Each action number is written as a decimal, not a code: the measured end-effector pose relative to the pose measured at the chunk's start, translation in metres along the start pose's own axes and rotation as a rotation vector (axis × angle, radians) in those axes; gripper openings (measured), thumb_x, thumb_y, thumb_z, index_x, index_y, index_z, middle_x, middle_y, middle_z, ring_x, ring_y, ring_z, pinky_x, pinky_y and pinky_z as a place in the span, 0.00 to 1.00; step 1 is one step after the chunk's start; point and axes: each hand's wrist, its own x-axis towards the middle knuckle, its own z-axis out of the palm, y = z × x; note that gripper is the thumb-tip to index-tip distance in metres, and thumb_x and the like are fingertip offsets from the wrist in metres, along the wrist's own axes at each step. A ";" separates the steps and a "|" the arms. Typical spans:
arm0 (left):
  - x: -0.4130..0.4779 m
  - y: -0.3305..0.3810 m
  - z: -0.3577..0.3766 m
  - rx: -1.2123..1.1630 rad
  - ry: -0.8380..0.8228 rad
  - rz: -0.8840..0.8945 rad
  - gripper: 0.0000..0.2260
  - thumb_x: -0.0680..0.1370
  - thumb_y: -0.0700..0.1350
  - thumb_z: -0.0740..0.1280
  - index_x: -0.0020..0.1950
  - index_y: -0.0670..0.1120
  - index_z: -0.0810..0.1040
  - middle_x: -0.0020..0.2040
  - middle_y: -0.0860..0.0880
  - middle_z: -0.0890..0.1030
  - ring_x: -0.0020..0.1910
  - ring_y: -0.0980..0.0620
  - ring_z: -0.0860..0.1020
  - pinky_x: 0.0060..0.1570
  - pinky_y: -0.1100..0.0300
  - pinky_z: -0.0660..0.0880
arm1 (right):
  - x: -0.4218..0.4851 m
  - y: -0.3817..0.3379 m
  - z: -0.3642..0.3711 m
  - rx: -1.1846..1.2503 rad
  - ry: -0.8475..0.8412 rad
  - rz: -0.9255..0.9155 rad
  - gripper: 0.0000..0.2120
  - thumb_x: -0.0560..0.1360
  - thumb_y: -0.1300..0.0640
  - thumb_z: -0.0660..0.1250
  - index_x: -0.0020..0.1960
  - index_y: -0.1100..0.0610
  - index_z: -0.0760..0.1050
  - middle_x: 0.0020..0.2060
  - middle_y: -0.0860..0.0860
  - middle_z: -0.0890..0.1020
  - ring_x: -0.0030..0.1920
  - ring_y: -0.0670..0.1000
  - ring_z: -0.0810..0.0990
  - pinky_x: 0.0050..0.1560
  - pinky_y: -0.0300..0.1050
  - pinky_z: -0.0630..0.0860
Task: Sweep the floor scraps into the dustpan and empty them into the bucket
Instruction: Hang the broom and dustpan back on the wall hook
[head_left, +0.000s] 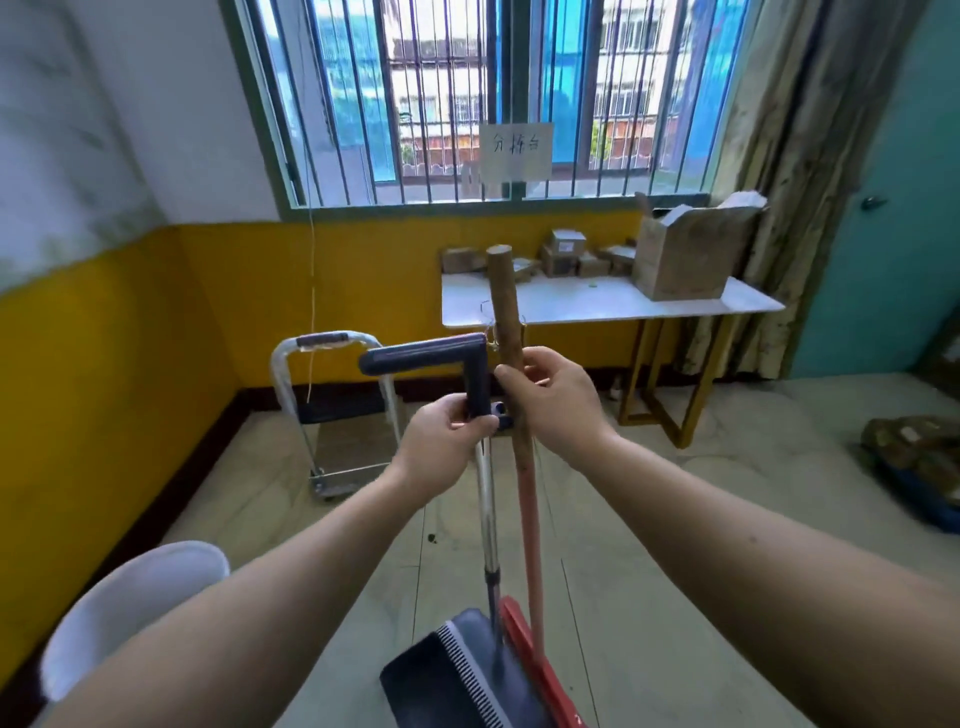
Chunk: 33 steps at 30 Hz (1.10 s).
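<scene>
Grips the dark L-shaped handle (431, 357) of the dustpan (441, 670) with the left hand (447, 441), fingers curled round the upright part just below the bend. Clamps the right hand (550, 400) on the wooden broom handle (506, 312), thumb and fingers wrapped round it, just beside the left. Holds both poles upright, side by side. Looks down on the dark pan with its comb teeth on the tiled floor (675, 519), red broom head (530, 654) just beside it on the right. Shows one small dark scrap (430, 538) on the floor beyond the pan. Faces a white table (597, 304) against the yellow wall, with an open cardboard box (685, 254) at its right end and small boxes (566, 254) along its back edge. Takes in a folding trolley (332, 415) by the wall, left of the table.
</scene>
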 end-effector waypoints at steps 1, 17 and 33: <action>-0.001 0.006 -0.001 -0.015 0.005 0.023 0.07 0.78 0.43 0.67 0.48 0.56 0.76 0.47 0.55 0.82 0.49 0.58 0.80 0.52 0.59 0.76 | 0.000 -0.006 0.000 0.018 0.019 -0.005 0.03 0.75 0.47 0.68 0.45 0.46 0.78 0.41 0.48 0.83 0.43 0.48 0.83 0.48 0.54 0.81; 0.003 0.030 -0.012 -0.058 0.041 0.152 0.26 0.74 0.37 0.71 0.67 0.48 0.64 0.53 0.47 0.79 0.49 0.50 0.83 0.47 0.52 0.82 | 0.004 -0.055 0.012 0.135 0.039 0.035 0.10 0.72 0.45 0.71 0.46 0.50 0.77 0.43 0.51 0.83 0.45 0.52 0.83 0.49 0.55 0.82; 0.003 0.076 -0.024 -0.039 0.183 0.144 0.19 0.74 0.40 0.72 0.58 0.49 0.67 0.48 0.50 0.75 0.46 0.53 0.79 0.35 0.69 0.77 | -0.078 0.028 0.038 -0.090 -0.073 0.127 0.41 0.72 0.45 0.70 0.76 0.46 0.49 0.71 0.47 0.61 0.69 0.49 0.65 0.64 0.47 0.70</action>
